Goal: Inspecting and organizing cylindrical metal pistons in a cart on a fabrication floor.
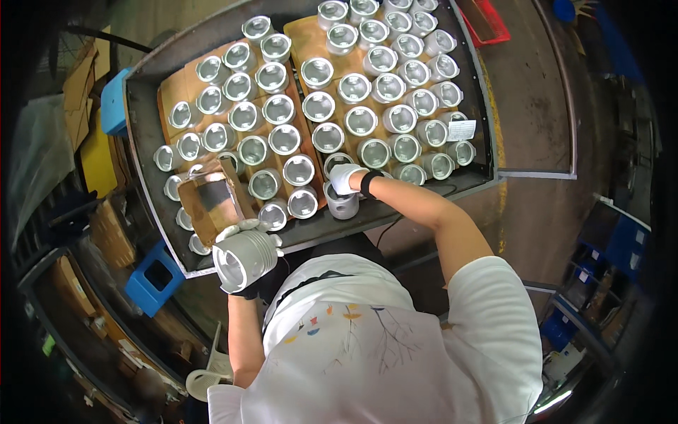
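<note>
My left hand (248,274), in a white glove, holds a ribbed silver metal piston (242,256) near my chest, its open end turned toward the camera. My right hand (345,178), also gloved in white with a black wrist band, reaches out to the front edge of the dark metal tray (138,145) and grips the top of another silver piston (342,202) standing there. Several more silver pistons (319,107) stand in rows on brown cardboard sheets across the tray. An open brown cardboard box (210,200) stands at the tray's near left corner.
A blue plastic stool (155,278) sits below the tray on the left and another blue block (114,102) at its far left edge. A red crate (487,20) lies at the top right. Cardboard and bins (106,226) crowd the left side. Blue shelving (607,247) stands on the right.
</note>
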`<state>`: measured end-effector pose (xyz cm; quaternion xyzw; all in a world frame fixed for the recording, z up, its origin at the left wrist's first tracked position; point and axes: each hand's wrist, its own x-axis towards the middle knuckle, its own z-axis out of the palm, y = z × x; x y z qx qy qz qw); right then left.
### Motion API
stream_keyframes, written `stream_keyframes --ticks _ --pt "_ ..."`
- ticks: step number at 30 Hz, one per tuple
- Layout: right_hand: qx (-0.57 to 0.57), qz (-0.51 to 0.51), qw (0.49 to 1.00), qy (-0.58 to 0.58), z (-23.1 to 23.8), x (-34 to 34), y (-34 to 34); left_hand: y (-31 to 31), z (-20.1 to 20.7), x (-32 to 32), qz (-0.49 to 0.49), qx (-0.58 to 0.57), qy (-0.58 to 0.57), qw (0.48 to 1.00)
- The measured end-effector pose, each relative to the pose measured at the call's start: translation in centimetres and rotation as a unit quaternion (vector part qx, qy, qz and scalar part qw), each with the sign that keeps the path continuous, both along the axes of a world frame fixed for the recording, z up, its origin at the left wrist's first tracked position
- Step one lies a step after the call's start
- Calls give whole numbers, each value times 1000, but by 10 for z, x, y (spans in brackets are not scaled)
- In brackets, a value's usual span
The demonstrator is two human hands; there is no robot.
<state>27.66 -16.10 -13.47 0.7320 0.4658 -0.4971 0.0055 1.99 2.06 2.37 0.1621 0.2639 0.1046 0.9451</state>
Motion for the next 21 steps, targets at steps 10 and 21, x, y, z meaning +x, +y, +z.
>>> stream_keyframes --ticks 10,21 --pt "208 -248 946 -34 147 -59 -77 6 30 8 -68 60 -101 991" --pt "242 -784 568 -65 246 -376 -173 -17 6 1 -466 -89 -135 870"
